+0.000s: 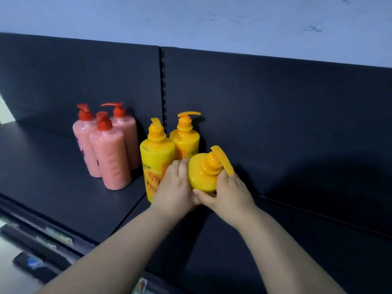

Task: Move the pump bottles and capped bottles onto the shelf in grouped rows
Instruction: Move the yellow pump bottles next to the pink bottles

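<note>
While both hands close on one yellow bottle, the rest of the stock stands untouched on the dark shelf.

Shelf: dark shelf (53,177) with a dark back panel; a slotted upright strip (163,85) splits the panel behind the bottles.

Held bottle: yellow pump bottle (201,177), front right of the yellow group, tilted toward the camera so its orange pump head (220,160) faces up and forward. Whether its base touches the shelf cannot be told; the hands hide it.

Left hand: left hand (176,187) wraps the bottle's left side, fingers curled over the shoulder; grip closed on the yellow pump bottle. It also covers the lower label of the neighbour bottle.

Right hand: right hand (229,194) clasps the bottle's right side and front, thumb across the body below the shoulder; grip closed on the same bottle.

Yellow group: front yellow bottle (156,158) upright just left of the held one; rear yellow bottle (185,141) upright behind, near the back panel.

Pink group: three pink pump bottles with red pumps, left of the yellow ones, upright and touching: front pink bottle (110,158), left pink bottle (83,141), rear pink bottle (127,134).

Shelf edge: price-tag strip (57,236) along the front lip, blurred.
</note>
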Demonstrator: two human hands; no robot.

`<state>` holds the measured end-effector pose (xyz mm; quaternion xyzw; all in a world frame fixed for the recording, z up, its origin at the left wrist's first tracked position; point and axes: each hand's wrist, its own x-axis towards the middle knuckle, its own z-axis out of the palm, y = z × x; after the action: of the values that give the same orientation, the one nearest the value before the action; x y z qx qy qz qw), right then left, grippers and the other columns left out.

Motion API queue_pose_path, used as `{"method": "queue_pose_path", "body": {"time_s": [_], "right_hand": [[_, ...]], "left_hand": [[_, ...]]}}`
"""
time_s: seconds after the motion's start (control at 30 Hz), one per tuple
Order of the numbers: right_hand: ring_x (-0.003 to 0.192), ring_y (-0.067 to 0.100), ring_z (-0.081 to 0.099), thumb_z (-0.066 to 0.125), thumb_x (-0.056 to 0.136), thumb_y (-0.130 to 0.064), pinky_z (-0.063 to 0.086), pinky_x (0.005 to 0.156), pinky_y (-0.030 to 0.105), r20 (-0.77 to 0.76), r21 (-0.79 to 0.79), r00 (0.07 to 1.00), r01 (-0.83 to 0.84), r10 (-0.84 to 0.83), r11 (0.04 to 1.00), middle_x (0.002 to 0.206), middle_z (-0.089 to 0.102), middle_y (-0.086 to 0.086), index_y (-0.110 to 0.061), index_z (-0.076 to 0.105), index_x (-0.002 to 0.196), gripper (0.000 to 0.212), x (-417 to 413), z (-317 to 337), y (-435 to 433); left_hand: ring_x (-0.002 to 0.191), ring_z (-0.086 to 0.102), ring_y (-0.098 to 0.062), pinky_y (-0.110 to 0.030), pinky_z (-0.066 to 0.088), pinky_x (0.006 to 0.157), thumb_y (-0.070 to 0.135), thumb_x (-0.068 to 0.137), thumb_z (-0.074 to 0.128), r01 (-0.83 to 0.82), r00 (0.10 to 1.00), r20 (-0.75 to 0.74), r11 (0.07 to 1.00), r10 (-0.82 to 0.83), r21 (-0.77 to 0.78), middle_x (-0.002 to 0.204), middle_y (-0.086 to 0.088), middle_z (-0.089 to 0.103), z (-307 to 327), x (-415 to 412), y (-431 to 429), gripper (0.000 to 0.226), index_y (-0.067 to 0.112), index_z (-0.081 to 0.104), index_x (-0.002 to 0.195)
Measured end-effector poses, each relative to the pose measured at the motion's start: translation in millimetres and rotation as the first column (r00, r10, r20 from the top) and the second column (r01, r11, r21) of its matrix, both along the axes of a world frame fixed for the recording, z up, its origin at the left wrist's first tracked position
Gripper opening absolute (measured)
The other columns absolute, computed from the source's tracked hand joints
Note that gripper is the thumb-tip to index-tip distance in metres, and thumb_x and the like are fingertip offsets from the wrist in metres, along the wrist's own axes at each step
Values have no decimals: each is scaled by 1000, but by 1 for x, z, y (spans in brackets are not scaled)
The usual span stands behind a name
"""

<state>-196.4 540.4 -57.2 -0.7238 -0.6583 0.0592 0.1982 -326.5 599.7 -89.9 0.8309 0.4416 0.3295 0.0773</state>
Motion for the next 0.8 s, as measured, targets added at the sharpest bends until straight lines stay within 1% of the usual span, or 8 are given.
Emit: {"method": "queue_pose_path", "body": {"time_s": [0.13,0.2,0.3,0.43,0.53,0.67,0.73,0.8], "right_hand": [[119,24,44,54,78,-65,38,101,36,36,-27,999,-26,27,999,129,47,7,-11,36,133,80,16,14,29],[121,25,42,55,77,-64,37,102,37,42,-42,997,-56,57,998,130,46,7,-13,33,136,81,17,18,45],[121,25,40,57,77,-59,37,100,37,9,-37,997,-79,79,996,129,44,7,-15,28,139,82,11,18,61],[119,25,42,60,76,-55,36,95,36,-24,-24,997,-72,72,997,127,45,6,-17,30,132,74,3,16,71],[122,24,41,60,76,-57,35,97,36,-12,-45,998,-57,56,997,129,45,4,-19,29,131,74,2,17,74],[124,24,40,59,77,-61,36,100,38,4,-63,1000,10,-9,998,135,43,3,-20,25,137,80,-5,19,72],[128,25,39,58,77,-64,34,103,40,17,-89,997,74,-73,993,141,39,5,-19,18,143,89,-9,19,70],[133,26,34,49,80,-68,30,107,41,34,-148,988,152,-148,977,149,31,7,-19,5,148,95,-14,14,67]], "left_hand": [[112,53,-36,-36,41,94,34,69,78,-31,999,-17,998,30,-47,121,-22,52,13,12,18,85,-6,38,132],[111,53,-31,-29,38,88,37,76,73,-90,996,-34,991,87,-99,121,-17,51,18,15,25,74,0,37,130],[102,58,-25,-27,38,71,47,84,59,-249,944,-241,966,225,-70,114,-9,55,26,14,30,55,8,37,115],[96,64,-22,-29,38,61,57,88,45,-319,804,-506,945,313,77,107,-2,61,30,9,39,54,9,40,110],[93,65,-22,-27,38,60,58,88,43,-282,774,-558,952,300,121,104,-1,63,31,4,44,53,9,42,108],[90,66,-21,-27,36,58,60,88,43,-180,820,-518,969,242,168,100,-2,64,31,-8,47,54,10,44,106],[67,67,-21,-24,31,48,62,79,57,-94,874,-440,961,205,262,79,-4,66,33,-18,49,55,9,53,92],[45,59,-21,-19,18,40,61,67,71,22,890,-442,956,115,293,58,-3,60,29,-27,55,53,10,57,74]]}}
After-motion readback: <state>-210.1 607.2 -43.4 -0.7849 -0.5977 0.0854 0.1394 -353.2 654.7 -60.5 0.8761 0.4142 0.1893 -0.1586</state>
